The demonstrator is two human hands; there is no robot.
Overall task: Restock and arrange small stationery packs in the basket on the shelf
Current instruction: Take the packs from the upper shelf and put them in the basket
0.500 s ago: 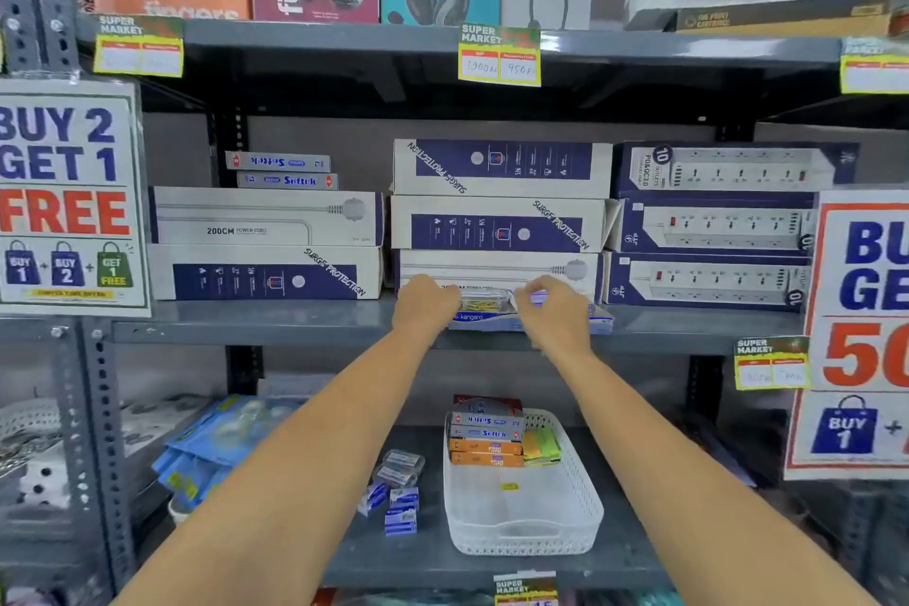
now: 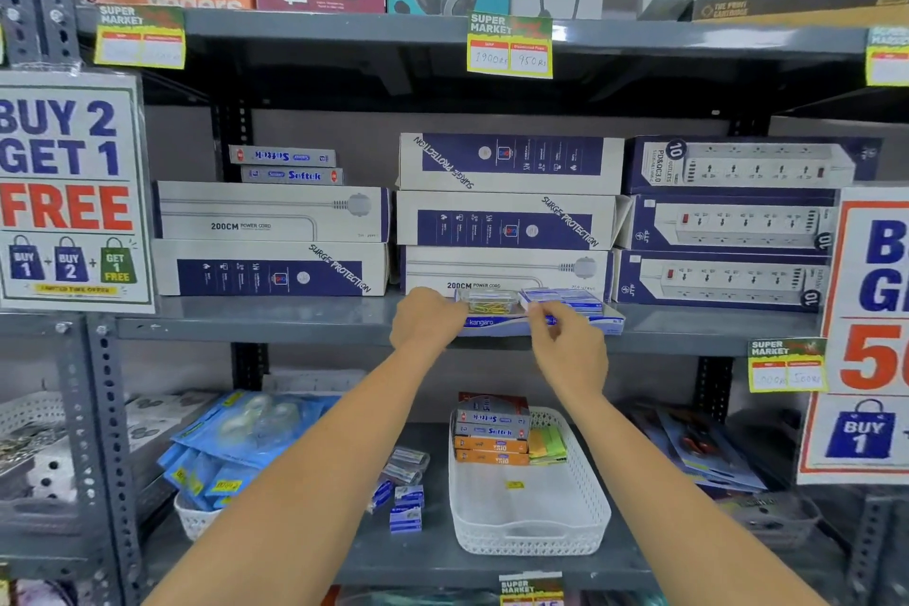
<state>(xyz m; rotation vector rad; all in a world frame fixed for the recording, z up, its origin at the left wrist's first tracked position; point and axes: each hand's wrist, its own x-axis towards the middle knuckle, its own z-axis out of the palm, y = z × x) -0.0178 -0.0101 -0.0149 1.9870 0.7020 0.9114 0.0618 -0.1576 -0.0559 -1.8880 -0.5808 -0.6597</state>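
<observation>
On the middle shelf lies a flat blue Kangaro carton [image 2: 497,323] with a clear box of coloured paper clips [image 2: 488,302] and small blue staple packs [image 2: 565,299] on top. My left hand [image 2: 427,317] touches the left end of the clip box, fingers curled around it. My right hand [image 2: 565,342] pinches the front edge of a blue staple pack. On the shelf below stands the white lattice basket [image 2: 533,531]; stacked Softek and orange packs [image 2: 492,433] and green-yellow sticky notes [image 2: 547,445] fill its far end.
Long power-strip boxes [image 2: 506,221] are stacked right behind my hands. Loose blue staple packs [image 2: 406,504] lie left of the basket, blue bagged goods [image 2: 236,438] further left. Promo signs [image 2: 64,192] hang at both sides. Two Softek packs [image 2: 290,165] sit on the left boxes.
My right hand has drawn back a little toward the shelf's front edge, uncovering the blue staple packs. The left hand stays at the clip box.
</observation>
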